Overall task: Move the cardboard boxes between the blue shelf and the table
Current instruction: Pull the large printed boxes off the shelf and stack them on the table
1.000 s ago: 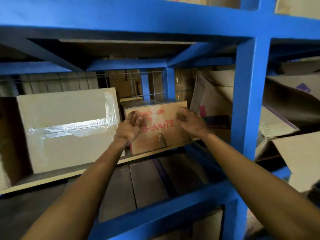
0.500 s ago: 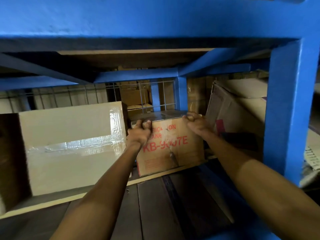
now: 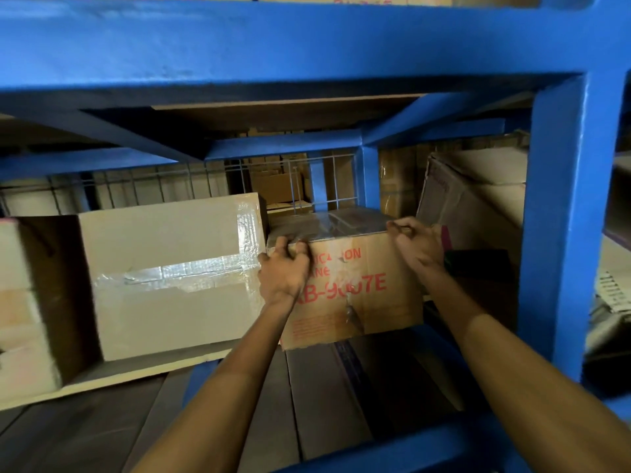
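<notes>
Cardboard box gripped inside the blue shelf.
Your left hand and right hand curled over its top front corners.

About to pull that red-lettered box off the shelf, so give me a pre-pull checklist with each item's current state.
1. Left hand grips the top left corner of the red-lettered box: ok.
2. Right hand hooked over the top right corner: ok.
3. Headroom under the blue beam: ok.
4. Gap to the pale taped box on the left: not ok, they look to be touching.
5. Box weight and bottom seam: cannot tell.
6. Table free for landing: cannot tell, out of view.
</notes>
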